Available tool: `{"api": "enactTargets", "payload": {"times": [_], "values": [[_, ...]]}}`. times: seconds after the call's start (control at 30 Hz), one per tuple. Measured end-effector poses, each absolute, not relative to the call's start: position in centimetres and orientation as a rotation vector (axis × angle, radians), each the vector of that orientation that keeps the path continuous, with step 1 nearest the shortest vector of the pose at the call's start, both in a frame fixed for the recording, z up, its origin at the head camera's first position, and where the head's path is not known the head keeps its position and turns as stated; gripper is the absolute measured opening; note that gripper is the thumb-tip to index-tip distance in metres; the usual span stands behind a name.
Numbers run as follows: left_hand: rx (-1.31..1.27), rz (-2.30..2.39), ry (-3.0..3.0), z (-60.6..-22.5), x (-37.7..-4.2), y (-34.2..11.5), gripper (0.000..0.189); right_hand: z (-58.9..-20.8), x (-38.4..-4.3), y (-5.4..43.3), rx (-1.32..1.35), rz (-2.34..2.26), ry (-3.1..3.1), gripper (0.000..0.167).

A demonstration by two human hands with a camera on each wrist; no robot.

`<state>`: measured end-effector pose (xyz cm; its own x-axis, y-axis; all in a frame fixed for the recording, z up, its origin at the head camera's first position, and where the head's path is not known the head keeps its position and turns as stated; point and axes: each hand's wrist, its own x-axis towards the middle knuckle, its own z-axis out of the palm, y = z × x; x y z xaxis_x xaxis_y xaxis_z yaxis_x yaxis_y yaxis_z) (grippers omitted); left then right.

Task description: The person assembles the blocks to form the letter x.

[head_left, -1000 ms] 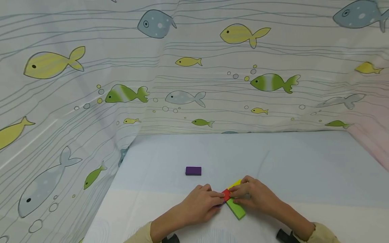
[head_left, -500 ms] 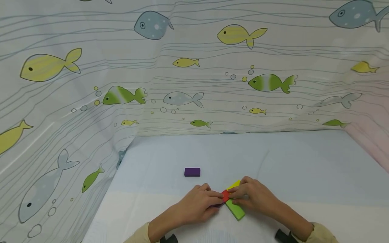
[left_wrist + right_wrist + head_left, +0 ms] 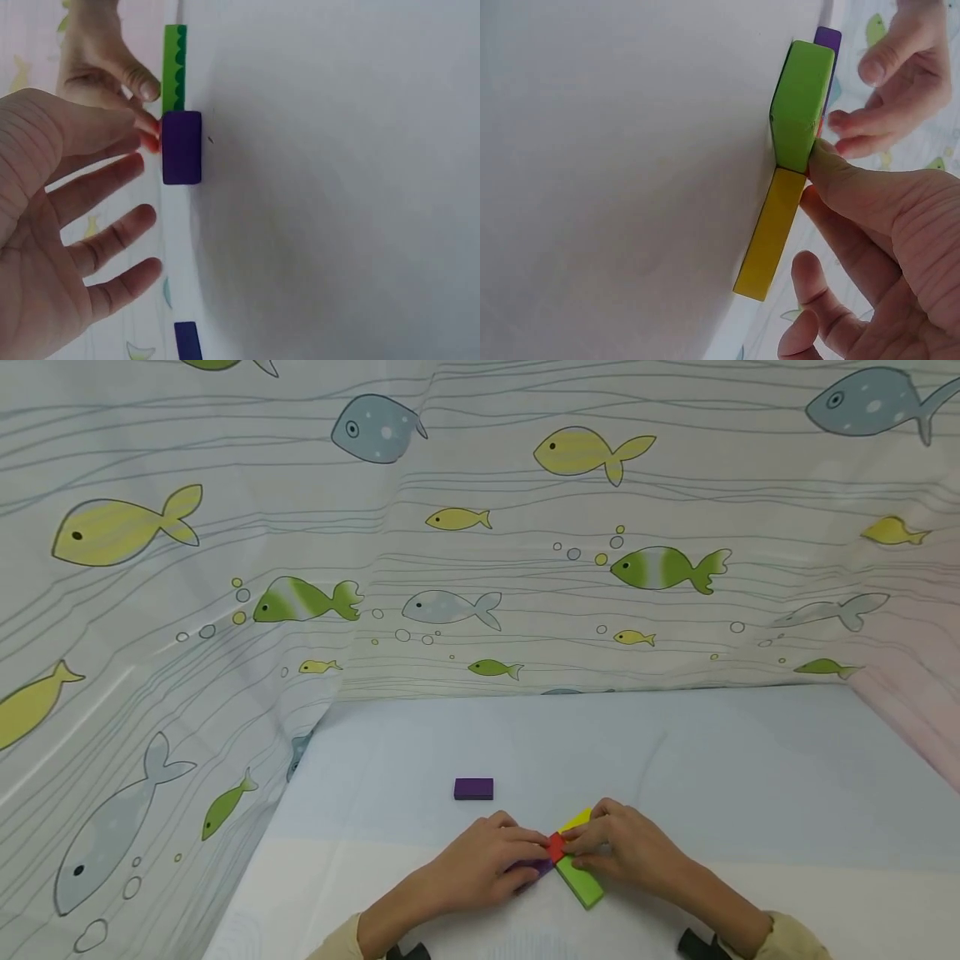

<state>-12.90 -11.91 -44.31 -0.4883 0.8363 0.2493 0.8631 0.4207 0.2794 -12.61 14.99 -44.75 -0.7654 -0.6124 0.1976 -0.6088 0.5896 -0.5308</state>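
Observation:
A small red block (image 3: 556, 848) sits where several coloured blocks meet on the table. From it a green block (image 3: 581, 883) points toward the front, a yellow block (image 3: 575, 819) toward the back right, and a purple block (image 3: 534, 871) lies to the left, partly under my left hand (image 3: 491, 866). That hand's fingertips touch the red block's left side; its thumb stays apart from the purple block in the right wrist view. My right hand (image 3: 628, 843) pinches the red block between thumb and index finger, beside the green and yellow blocks. Fingers hide much of the red block.
Another purple block (image 3: 474, 789) lies by itself farther back on the white table (image 3: 750, 777). A fish-patterned curtain (image 3: 525, 552) hangs behind the table and along its left side.
My left hand has shifted slightly left and down, baring more of the purple block beneath it. My right hand keeps its place at the red block. The view has tilted slightly.

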Motion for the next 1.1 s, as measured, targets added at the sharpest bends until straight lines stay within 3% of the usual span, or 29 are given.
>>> {"api": "enactTargets", "payload": {"times": [0.43,1.1], "values": [[-1.407,-0.863,-2.503,-43.5,-13.9,-14.5,0.029,-44.8,-12.9,14.9,-1.044,-0.915,2.773,0.021],[-1.162,-0.824,-2.568,-43.9,-15.3,-17.3,0.030,-44.7,-12.9,14.9,-1.028,-0.932,2.768,0.021]]}}
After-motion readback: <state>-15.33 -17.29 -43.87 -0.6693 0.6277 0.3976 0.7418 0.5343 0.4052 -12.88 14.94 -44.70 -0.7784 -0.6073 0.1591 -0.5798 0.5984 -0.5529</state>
